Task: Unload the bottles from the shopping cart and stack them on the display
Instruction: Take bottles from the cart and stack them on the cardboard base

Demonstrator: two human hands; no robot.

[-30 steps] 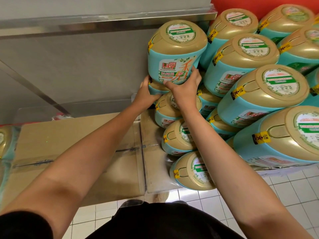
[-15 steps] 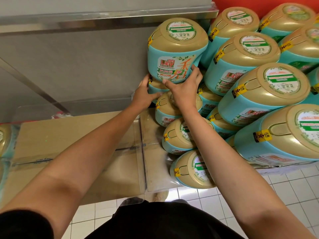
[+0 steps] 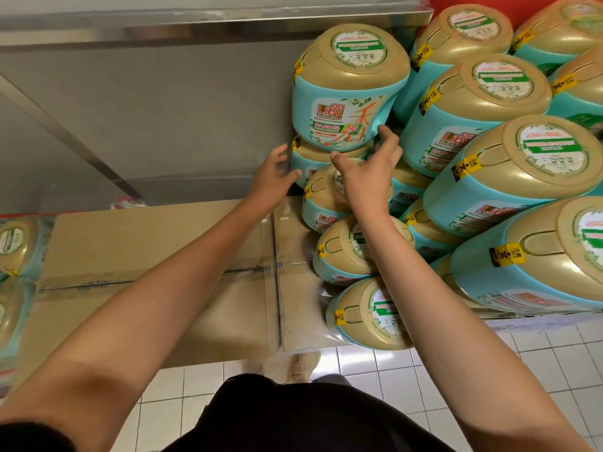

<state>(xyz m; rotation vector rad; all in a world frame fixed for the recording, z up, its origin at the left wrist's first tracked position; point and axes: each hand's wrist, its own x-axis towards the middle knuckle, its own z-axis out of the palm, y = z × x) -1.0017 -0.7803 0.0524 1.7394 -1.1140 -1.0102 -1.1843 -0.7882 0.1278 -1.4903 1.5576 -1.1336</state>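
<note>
A teal bottle with a gold cap (image 3: 350,89) stands on top of the leftmost column of the display stack (image 3: 483,197), which holds several like bottles. My left hand (image 3: 275,176) hovers just below and left of it, fingers spread, touching nothing that I can see. My right hand (image 3: 370,172) is under the bottle's lower right edge with fingers relaxed; only its fingertips reach the bottle's base.
A grey metal wall (image 3: 163,102) rises to the left of the stack. Below it lies a cardboard sheet under clear plastic (image 3: 146,256). More bottles in plastic wrap (image 3: 16,256) sit at the far left. White floor tiles (image 3: 538,370) are beneath.
Both hands held the top bottle's base before; now they have let go and drawn back slightly towards me. The bottle stays on the stack.
</note>
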